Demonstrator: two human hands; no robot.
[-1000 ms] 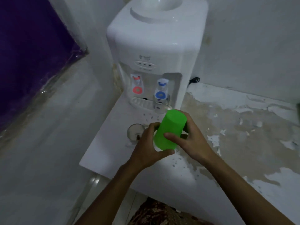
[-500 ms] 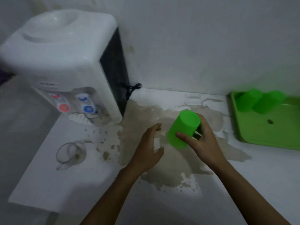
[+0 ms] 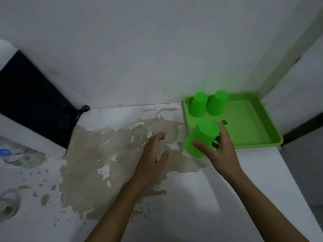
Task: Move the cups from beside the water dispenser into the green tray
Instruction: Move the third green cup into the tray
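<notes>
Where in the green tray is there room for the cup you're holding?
The green tray is crowded only at its back left corner, where two upside-down cups stand side by side. In front of them, and across the middle and right side up to the rim, the floor is bare except for one small dark spot. The right hand holds the cup over the front left edge.

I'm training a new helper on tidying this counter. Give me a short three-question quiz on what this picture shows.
1. How many green cups already stand in the green tray?
2. True or false: the left hand holds a cup.
3. The held cup is: A) upright, B) upside down, C) lying on the counter.

Key: 1. Two, the left one and the right one, both upside down. 2. False; only the right hand does. 3. B.
</notes>
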